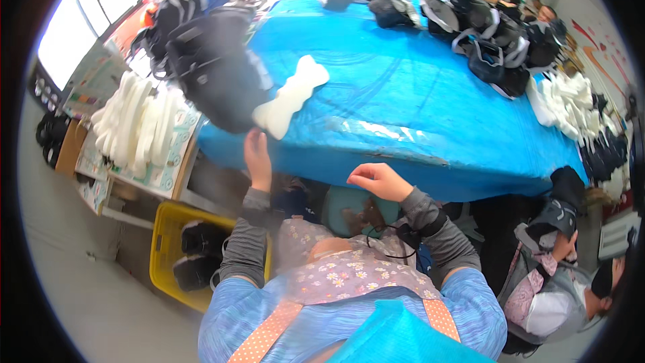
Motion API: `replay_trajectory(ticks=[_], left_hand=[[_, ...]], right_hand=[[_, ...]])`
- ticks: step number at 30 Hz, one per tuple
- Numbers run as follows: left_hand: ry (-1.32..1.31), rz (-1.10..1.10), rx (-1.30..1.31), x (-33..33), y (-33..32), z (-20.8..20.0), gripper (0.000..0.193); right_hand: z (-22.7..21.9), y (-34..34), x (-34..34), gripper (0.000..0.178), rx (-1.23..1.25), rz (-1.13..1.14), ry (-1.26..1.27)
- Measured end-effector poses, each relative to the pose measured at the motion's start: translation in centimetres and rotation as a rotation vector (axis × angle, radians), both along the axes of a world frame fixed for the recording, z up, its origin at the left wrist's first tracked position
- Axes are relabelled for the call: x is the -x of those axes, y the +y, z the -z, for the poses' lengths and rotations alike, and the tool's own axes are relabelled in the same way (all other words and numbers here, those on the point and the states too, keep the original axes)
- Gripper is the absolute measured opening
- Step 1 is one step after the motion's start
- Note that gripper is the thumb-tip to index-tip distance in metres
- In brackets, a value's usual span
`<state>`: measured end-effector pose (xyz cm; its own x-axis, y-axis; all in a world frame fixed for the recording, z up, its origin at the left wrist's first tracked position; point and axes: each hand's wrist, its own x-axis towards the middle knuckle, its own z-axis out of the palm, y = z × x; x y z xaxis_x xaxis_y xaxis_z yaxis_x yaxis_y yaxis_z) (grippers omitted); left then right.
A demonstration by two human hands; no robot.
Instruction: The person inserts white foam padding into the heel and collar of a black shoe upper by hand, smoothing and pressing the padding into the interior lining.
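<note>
My left hand [257,160] is raised at the near left edge of the blue-covered table [376,111], its fingers stretched out and nothing seen in them. Just beyond its fingertips lies a white wavy-edged foam pad [292,98]. Close beside them is a large black padded bag-like piece [215,71], blurred at its near end; whether the hand touches either one cannot be made out. In front of the table edge hovers my right hand [381,180], fingers pointing left and slightly bent, with nothing visible in it.
White foam pieces [138,121] are stacked on a side table at left. Below stands a yellow crate [161,252] holding black pieces. Black and grey bags [484,44] and white pads [564,104] crowd the right side. A co-worker [551,289] sits at right; others work at the far end.
</note>
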<state>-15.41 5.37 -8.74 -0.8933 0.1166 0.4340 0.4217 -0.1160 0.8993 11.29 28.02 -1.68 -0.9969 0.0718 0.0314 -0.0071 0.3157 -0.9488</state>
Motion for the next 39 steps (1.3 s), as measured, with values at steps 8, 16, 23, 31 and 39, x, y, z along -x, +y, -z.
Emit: replay_trajectory(ticks=[8,16,23,31,39], left_hand=[[-0.054,0.089,-0.041,-2.8,7.3,-3.7,0.036],[0.731,0.168,0.513,-5.1,12.4,-6.1,0.039],[0.754,0.276,0.772,-3.5,13.4,-4.8,0.060],[0.735,0.277,0.805,-3.6,14.4,-5.7,0.059],[0.669,0.292,0.782,-4.1,13.3,-6.2,0.056]], right_hand=[[3.4,0.3,-5.0,0.023,0.401,0.160,0.046],[1.4,9.3,-6.8,0.023,0.251,0.314,0.139],[0.5,26.3,-2.6,0.031,-0.320,0.706,0.130],[-2.6,46.5,-1.6,0.058,-0.923,1.109,-0.241],[-3.9,48.7,2.6,0.086,-0.940,1.231,-0.276]])
